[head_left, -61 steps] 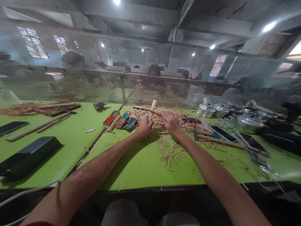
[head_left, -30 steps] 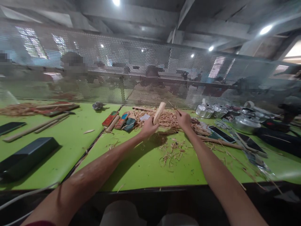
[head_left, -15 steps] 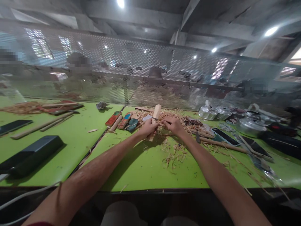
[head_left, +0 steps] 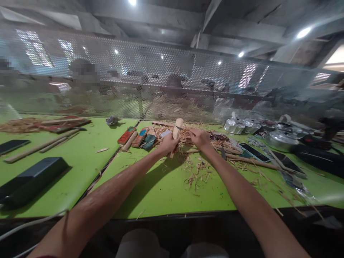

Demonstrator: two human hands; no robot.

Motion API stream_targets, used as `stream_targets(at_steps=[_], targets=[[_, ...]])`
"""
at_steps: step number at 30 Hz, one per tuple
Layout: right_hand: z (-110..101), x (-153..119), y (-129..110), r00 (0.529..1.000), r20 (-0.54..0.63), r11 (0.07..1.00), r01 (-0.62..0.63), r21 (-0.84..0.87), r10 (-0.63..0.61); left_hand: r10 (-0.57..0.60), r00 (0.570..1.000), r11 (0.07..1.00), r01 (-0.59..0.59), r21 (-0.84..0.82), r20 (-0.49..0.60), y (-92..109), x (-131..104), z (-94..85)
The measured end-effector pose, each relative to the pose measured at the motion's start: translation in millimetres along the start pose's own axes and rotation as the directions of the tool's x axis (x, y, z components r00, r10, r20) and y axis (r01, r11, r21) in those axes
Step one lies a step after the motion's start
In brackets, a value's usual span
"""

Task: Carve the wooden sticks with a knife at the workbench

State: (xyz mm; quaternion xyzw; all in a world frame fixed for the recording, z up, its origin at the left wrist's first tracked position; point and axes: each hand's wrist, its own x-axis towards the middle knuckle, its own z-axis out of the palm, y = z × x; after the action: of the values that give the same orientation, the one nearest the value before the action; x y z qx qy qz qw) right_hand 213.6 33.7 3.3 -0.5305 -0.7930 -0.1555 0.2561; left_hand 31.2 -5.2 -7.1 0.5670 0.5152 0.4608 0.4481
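Observation:
My left hand (head_left: 168, 144) is closed around the lower part of a pale wooden block (head_left: 176, 134), which tilts up and away from me above the table. In my right hand (head_left: 199, 139), just right of the block, is a small carving knife (head_left: 179, 128). Its thin dark blade lies across the upper face of the wood; the grip is mostly hidden by my fingers. Curled wood shavings (head_left: 199, 175) are scattered below and behind both hands on the green table (head_left: 166, 193).
Left of my hands lie red sanding blocks (head_left: 140, 137) and a dark green cloth scrap (head_left: 149, 142). To the right are a phone (head_left: 254, 152), wooden sticks (head_left: 251, 161) and foil-wrapped bundles (head_left: 282, 140). A dark box (head_left: 34, 181) sits at left. A perforated screen (head_left: 158, 82) stands behind.
The knife has moved up along the block, and my right hand is slightly farther from my left. The whole view has shifted a little. My left hand keeps its hold on the wood.

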Motion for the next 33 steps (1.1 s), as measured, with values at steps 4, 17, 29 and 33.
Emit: stream_targets(at_steps=[4,17,29,33], targets=[[0.7,0.7,0.5,1.0,0.007,0.999,-0.015,-0.049,0.015,-0.016,1.0,0.999,0.016,0.037,-0.009,-0.5,2.6,-0.3],[-0.6,0.1,-6.7,1.0,0.018,0.992,-0.007,-0.122,0.01,-0.026,0.999,0.997,0.025,0.074,0.024,2.2,6.4,-3.5],[-4.0,6.1,1.1,0.977,0.214,1.0,-0.005,-0.007,0.006,-0.029,0.995,0.999,0.026,0.031,0.091,-3.0,-0.5,-9.0],[-5.9,5.3,4.9,0.989,0.145,0.995,0.003,0.098,-0.018,0.011,0.965,0.973,0.05,-0.224,0.261,-1.9,-4.6,-11.3]])
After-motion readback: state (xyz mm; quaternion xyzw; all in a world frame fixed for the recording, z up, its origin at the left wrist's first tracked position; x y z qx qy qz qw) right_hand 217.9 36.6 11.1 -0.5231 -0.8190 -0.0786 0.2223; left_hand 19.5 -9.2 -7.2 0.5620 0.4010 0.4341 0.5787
